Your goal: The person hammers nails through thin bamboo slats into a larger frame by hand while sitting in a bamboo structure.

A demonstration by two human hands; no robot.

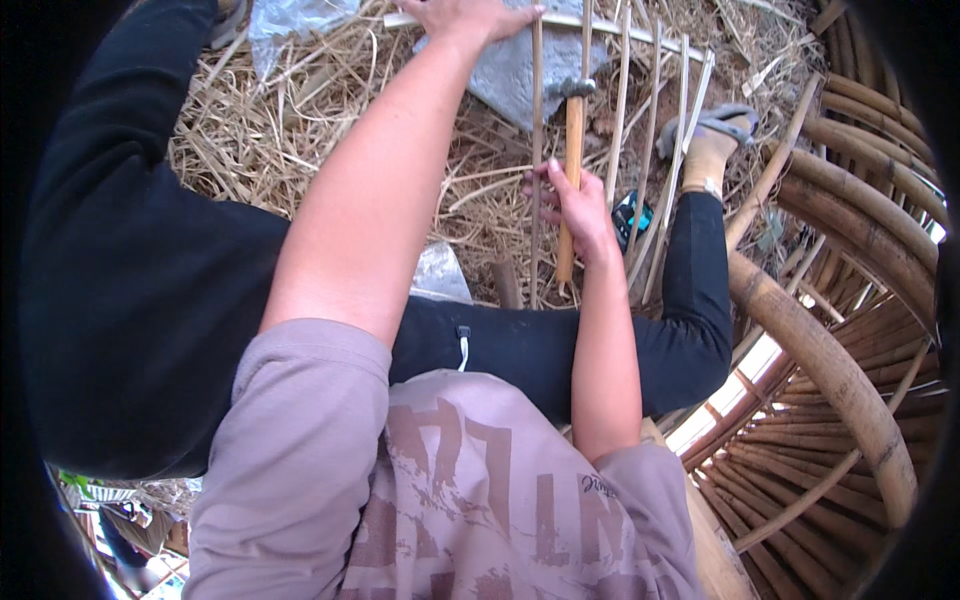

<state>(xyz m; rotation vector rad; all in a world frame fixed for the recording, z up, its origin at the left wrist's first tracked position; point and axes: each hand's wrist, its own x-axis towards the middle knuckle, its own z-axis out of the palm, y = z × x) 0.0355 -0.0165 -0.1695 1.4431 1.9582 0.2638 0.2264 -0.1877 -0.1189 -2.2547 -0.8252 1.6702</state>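
Note:
At the top edge my left hand (468,16) is spread open over a pale curved bamboo strip (630,32), its fingertips partly cut off by the frame. Its thumb reaches the upper end of an upright bamboo strip (537,90). My right hand (583,212) is closed around the wooden handle of a hammer (574,140), whose metal head points away from me. The fingers of that hand also lie against the same upright strip. More thin strips (620,95) stand side by side to the right, crossing the curved one.
Dry straw and shavings (270,140) cover the ground, with a grey plastic sheet (510,80) under the strips. A teal and black object (632,215) lies right of my right hand. Curved bamboo poles (820,350) rise on the right. My bent legs (500,335) frame the work.

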